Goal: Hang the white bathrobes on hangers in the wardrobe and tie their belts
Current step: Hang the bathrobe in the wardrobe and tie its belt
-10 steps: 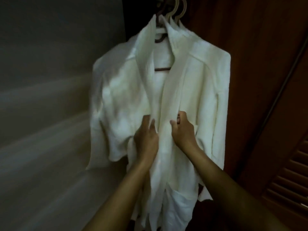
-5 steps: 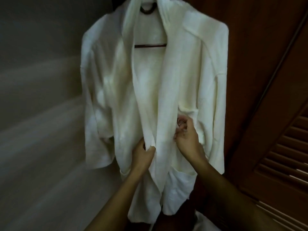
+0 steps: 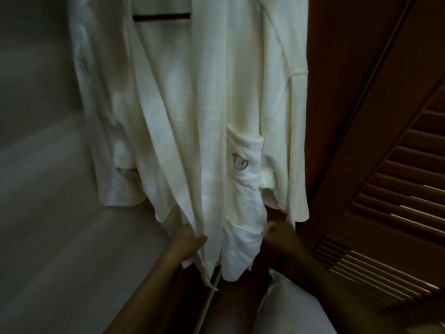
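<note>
The white bathrobe [image 3: 216,92] hangs from a dark hanger [image 3: 161,16] beside the slatted wardrobe door [image 3: 397,189]. The left hand [image 3: 186,242] grips its front edge low down. The right hand [image 3: 279,233] curls by the pocket side; in this gloom I cannot tell whether it holds cloth.

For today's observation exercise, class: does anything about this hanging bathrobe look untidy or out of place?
Yes. The bathrobe hangs open at the front, with nothing tied round it. The panel below its pocket is twisted and bunched, and a thin cord dangles loose near the hem.
</note>
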Motion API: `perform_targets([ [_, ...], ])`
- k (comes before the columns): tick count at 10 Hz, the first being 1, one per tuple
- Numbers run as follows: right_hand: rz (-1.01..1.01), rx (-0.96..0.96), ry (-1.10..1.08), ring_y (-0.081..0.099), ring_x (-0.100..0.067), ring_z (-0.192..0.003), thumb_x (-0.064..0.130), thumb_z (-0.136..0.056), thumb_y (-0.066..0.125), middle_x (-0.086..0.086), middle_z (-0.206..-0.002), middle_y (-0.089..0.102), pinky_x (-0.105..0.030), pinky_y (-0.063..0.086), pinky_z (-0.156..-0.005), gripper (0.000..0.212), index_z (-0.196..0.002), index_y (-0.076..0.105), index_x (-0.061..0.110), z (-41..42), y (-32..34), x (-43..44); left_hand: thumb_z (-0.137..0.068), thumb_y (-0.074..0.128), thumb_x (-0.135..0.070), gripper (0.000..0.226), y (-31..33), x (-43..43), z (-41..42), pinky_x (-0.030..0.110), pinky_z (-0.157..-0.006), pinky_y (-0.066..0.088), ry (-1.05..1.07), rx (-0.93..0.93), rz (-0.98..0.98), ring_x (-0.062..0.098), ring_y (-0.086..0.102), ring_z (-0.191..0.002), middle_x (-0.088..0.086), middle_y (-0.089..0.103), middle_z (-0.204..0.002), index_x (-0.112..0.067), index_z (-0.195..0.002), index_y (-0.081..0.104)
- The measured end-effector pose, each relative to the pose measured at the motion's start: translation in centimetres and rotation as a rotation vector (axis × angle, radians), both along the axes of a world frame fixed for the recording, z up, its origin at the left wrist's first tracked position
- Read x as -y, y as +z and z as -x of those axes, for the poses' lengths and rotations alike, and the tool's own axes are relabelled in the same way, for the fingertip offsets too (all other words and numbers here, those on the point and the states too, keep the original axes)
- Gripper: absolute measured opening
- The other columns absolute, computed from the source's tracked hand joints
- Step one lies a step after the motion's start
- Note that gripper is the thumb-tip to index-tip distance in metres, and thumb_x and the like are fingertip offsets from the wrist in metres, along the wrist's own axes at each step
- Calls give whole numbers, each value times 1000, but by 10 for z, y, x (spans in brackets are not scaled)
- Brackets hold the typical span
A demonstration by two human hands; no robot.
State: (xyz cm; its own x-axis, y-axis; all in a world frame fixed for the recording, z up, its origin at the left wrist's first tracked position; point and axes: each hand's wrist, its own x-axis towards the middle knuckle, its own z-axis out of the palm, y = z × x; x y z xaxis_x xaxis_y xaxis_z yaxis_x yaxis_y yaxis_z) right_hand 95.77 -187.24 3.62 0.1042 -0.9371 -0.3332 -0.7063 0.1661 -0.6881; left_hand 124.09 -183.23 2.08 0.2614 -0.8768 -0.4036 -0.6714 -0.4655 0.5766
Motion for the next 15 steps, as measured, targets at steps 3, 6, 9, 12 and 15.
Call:
perform_targets([
  [3, 194, -24, 287, 62, -6, -112, 66, -81, 68, 15, -119, 65, -36, 52, -100, 51, -123, 59, 39, -2, -65, 69, -93, 73, -34, 22, 118, 44, 55, 13, -78, 50, 69, -314, 675, -13, 63, -90, -20, 69, -100, -40, -108, 59],
  [6, 83, 47, 285, 40, -13, -143, 76, -80, 57, 7, -154, 42, -38, 34, -120, 91, -154, 36, 28, 29, -57, 46, -93, 62, -17, 12, 96, 43, 34, 24, -53, 41, 221, -193, 601, 5, 56, -59, -3, 61, -67, -20, -82, 59],
  [9, 467, 52, -136, 37, 9, -140, 40, -104, 49, 28, -156, 36, -15, 29, -113, 48, -148, 35, 52, 50, -68, 16, -93, 68, -19, 24, 48, 32, 44, 22, -80, 47, 141, -156, 528, 15, 67, -95, -8, 70, -100, -14, -116, 68],
  [12, 265, 112, -60, 44, -10, -138, 25, -95, 67, 16, -149, 40, -31, 37, -113, 79, -160, 21, 31, 25, -73, -21, -82, 64, -59, 50, 12, 34, 66, 43, -92, 56, 19, -115, 315, 18, 65, -101, -4, 63, -113, -27, -116, 47],
  [15, 256, -47, -139, 66, -17, -110, 82, -85, 49, 1, -125, 68, -33, 53, -95, 79, -135, 60, 22, -14, -64, -11, -74, 69, -60, 58, -9, 18, 55, 39, -83, 58, 122, -183, 319, 15, 63, -96, -4, 55, -111, -26, -116, 48],
])
